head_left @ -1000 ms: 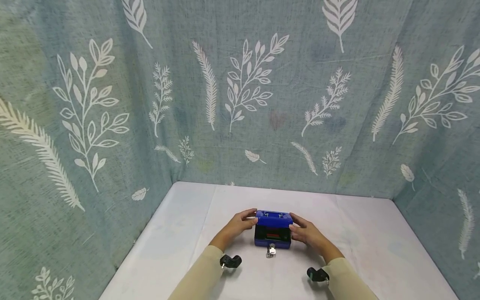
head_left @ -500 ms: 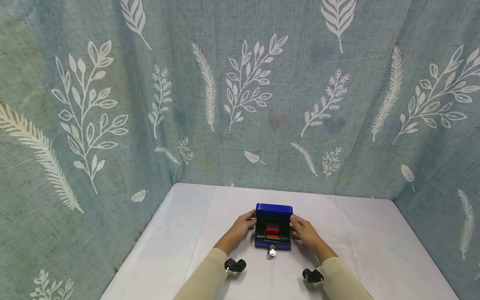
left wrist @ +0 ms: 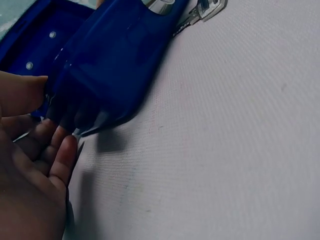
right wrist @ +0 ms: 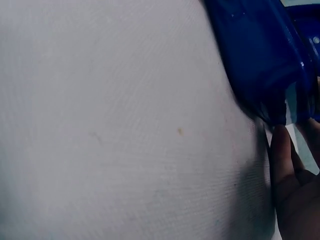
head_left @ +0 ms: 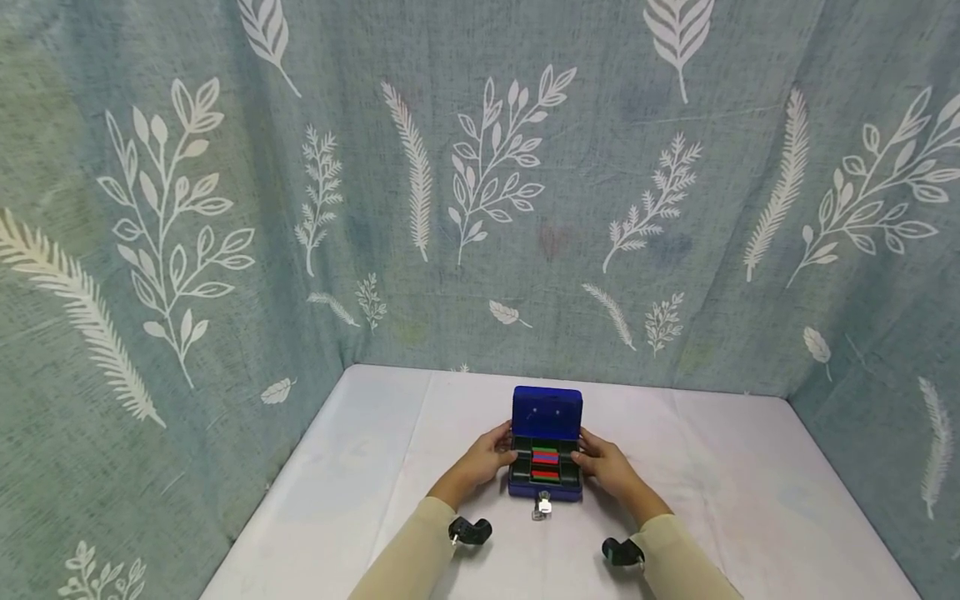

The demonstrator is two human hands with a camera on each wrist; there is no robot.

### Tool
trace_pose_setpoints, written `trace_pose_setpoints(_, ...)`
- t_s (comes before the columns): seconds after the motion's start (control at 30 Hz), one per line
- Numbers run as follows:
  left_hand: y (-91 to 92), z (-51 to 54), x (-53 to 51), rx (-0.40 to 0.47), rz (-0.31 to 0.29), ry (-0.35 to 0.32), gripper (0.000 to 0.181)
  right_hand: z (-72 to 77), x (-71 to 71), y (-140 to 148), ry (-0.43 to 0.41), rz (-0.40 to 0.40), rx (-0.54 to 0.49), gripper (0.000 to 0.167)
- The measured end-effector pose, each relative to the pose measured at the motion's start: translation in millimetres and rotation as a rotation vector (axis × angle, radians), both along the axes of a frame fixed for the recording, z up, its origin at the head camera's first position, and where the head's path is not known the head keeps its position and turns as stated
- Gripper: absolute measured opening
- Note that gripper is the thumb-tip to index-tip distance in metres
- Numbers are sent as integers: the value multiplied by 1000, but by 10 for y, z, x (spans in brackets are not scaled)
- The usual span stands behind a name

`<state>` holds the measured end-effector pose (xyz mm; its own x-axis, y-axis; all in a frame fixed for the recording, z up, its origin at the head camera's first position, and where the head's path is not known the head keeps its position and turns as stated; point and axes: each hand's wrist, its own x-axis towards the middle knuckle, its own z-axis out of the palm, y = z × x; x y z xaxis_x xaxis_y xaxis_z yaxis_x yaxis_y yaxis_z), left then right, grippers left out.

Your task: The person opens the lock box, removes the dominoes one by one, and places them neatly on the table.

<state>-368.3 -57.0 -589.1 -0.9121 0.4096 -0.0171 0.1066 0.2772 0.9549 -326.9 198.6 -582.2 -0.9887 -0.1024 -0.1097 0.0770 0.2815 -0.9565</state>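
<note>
A small blue metal box (head_left: pixel 545 492) stands on the table with its lid (head_left: pixel 547 413) raised at the back. Its black tray (head_left: pixel 570 473) has red, green and blue pieces (head_left: pixel 545 457) in the middle. Keys (head_left: pixel 543 505) hang at the lock on the front. My left hand (head_left: pixel 477 462) grips the box's left side, thumb on the top edge; in the left wrist view its fingers (left wrist: pixel 64 155) lie against the blue wall. My right hand (head_left: pixel 613 468) holds the right side likewise, its thumb over the rim; the right wrist view shows its fingers (right wrist: pixel 282 155) at the box's end.
The white-covered table (head_left: pixel 420 417) extends around the box. A grey-green curtain (head_left: pixel 480 333) with white leaf prints hangs behind it and at both sides. A black device (head_left: pixel 470 531) is at the left wrist, and another (head_left: pixel 622 552) at the right.
The lid has swung up and back from partly closed, uncovering the tray and coloured pieces. Both hands have come down from the lid to the box's sides, thumbs now on the rim.
</note>
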Motion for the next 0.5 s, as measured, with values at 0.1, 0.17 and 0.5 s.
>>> trace_pose_setpoints(0.1,5,5,0,0,-13,15,62,-5,2,1,39,-2,23,63)
trace_pose_setpoints(0.17,7,0,7,6,-22,22,61,-15,14,-1,57,-12,35,62)
trace_pose_setpoints(0.5,-7,-83,64,9,9,120,57,-81,71,-52,86,-81,6,56)
